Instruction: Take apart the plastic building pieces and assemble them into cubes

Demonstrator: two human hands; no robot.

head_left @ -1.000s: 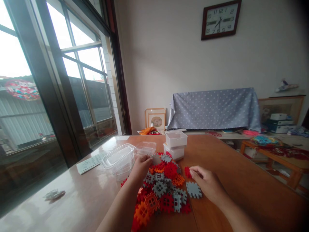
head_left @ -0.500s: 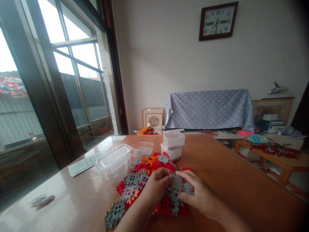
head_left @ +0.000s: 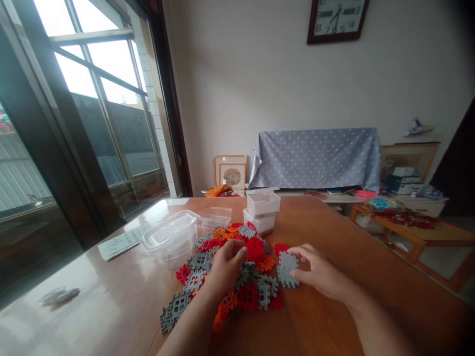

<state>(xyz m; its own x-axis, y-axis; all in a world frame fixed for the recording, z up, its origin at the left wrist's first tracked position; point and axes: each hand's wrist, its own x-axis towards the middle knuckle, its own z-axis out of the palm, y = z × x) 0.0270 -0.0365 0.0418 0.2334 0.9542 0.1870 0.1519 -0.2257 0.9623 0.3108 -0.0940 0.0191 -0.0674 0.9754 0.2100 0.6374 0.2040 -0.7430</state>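
Observation:
A heap of flat interlocking plastic tiles, grey, red and orange, lies on the wooden table. My left hand rests on the middle of the heap, fingers curled down onto the tiles; what they grip is hidden. My right hand is at the heap's right edge, its fingers pinching two grey tiles that lie flat on the table. A red tile lies just beyond them.
Stacked clear plastic tubs stand left of the heap, with another clear tub behind. Two stacked white boxes stand beyond the heap. A printed paper lies at the left. A small crumpled thing sits near the window side.
My hands have come apart: the right one moved to the right with grey tiles and set them on the table. The left stays on the heap. The camera has tilted down slightly.

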